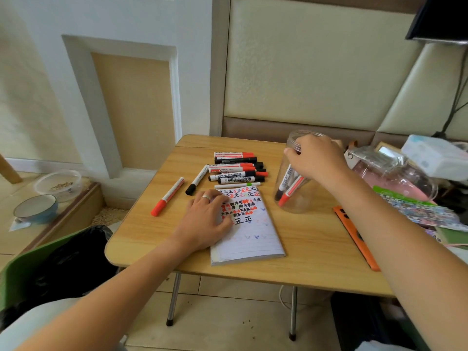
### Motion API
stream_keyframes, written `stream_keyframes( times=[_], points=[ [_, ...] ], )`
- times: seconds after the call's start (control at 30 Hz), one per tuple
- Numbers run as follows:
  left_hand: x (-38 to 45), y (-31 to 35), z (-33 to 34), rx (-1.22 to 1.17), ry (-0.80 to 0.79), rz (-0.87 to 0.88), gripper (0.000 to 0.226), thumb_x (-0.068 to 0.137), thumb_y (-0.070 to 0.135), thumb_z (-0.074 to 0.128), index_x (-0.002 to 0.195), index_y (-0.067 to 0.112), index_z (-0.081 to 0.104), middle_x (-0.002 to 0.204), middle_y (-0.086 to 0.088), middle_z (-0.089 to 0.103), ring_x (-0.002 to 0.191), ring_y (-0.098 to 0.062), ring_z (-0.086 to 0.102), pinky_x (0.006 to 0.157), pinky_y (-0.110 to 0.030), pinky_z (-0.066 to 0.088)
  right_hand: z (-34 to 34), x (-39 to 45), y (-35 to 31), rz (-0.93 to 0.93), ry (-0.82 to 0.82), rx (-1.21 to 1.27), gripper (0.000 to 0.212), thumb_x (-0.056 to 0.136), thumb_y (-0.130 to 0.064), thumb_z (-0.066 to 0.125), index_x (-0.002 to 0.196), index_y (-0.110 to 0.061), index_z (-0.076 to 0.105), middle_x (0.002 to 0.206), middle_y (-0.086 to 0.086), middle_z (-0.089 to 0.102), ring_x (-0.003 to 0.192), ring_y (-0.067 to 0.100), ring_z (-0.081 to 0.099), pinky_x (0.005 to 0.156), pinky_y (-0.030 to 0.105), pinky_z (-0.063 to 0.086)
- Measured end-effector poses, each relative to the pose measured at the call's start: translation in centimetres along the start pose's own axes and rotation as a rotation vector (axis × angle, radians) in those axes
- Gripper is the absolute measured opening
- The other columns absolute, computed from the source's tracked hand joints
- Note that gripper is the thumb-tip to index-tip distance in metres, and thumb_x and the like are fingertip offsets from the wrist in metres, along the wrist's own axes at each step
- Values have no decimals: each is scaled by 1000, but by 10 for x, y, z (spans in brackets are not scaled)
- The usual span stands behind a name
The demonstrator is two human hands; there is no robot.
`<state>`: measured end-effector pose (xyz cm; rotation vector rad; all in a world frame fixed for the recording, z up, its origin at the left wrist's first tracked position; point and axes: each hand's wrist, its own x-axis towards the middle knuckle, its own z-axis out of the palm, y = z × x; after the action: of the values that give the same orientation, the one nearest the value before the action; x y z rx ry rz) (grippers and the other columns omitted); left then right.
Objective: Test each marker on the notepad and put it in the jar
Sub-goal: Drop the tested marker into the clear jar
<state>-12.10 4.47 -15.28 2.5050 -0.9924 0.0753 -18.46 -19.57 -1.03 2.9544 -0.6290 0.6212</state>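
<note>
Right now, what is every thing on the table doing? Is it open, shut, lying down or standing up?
Jar: upright, no lid, markers inside.
Markers in jar: capped, leaning, caps down.
Notepad: open, flat, scribbled on.
Marker pile: capped, lying together behind the notepad.
Red marker: capped, lying alone.
Black marker: capped, lying alone.
Left hand: flat on the notepad.
Right hand: at the jar's mouth; fingers hidden.

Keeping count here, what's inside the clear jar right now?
The clear jar holds two markers, one red-capped and one black-capped, caps down. The right hand covers its mouth, hiding their upper ends.
</note>
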Motion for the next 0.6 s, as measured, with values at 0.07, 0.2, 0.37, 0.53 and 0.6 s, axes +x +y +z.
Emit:
stream_keyframes(
  times=[0.07, 0.2, 0.37, 0.53, 0.6],
  points=[
    [0, -1, 0, -4, 4, -7, 69, 85, 60, 33, 144, 28, 49, 148, 5, 41, 139, -15, 33, 115, -38, 24, -1, 1, 0, 23, -23, -5, 40, 100, -37, 47, 66, -15, 48, 77, 7, 57, 93, 35, 61, 79, 38, 30],
    [0, -3, 1, -36, 25, -22, 64, 85, 56, 38, 141, 27, 52, 146, 4, 43, 138, -16, 35, 116, -38, 26, 0, -4, -7, 13, 139, 115, 20, 97, -30, 54, 92, -13, 63, 93, 10, 65, 101, 37, 61, 82, 40, 38],
    [2, -3, 0, -65, 46, -49, 61, 81, 53, 41, 134, 26, 55, 142, 3, 47, 135, -17, 40, 113, -37, 31, 14, -15, -34, -310, 607, 79, 8, 87, 0, 61, 93, -4, 65, 95, 13, 61, 91, 32, 56, 75, 42, 48],
    [5, -3, 2, -89, 43, -63, 63, 79, 54, 45, 134, 24, 54, 141, 2, 46, 136, -17, 38, 114, -36, 30, 60, -14, -65, -425, 145, 153, 12, 97, -4, 59, 98, -8, 70, 93, 7, 64, 89, 26, 60, 75, 45, 56],
    [5, -3, 3, -89, 50, -65, 64, 79, 54, 45, 134, 23, 53, 141, 2, 46, 135, -17, 38, 114, -36, 31, 83, -11, -70, -395, 25, 129, 15, 96, -2, 61, 103, -10, 71, 96, 6, 66, 90, 24, 63, 78, 43, 58]
  ],
)
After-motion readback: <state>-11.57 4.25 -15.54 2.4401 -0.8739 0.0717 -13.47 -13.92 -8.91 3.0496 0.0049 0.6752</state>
